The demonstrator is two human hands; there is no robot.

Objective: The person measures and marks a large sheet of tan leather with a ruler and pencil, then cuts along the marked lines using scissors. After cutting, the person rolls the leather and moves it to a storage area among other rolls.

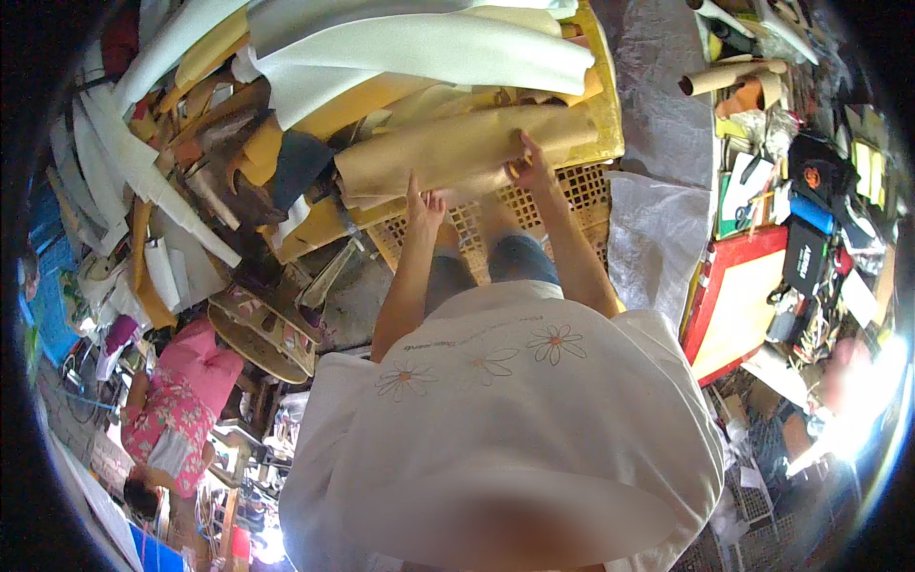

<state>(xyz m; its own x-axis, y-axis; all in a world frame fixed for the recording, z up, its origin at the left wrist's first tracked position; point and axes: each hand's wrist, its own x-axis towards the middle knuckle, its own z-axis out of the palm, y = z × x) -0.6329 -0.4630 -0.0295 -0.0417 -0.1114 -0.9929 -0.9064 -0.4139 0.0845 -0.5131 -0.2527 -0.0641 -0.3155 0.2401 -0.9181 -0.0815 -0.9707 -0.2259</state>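
Note:
A tan sheet, loosely rolled and wide, lies across the near side of a yellow-edged table; whether it is paper or leather I cannot tell. At its near edge, left of centre, my left hand is closed, with the index finger stretched up against the sheet and the other fingers curled. Farther right, my right hand is closed at the same edge, one finger pointing up over the sheet. The sheet partly hides the fingertips of both hands. Large white sheets lie behind it.
A perforated tan plastic panel sits below the table edge. Scraps and rolled sheets pile up at the left. A red-framed board and cluttered shelves stand at the right. Another person in pink floral clothes is at the lower left.

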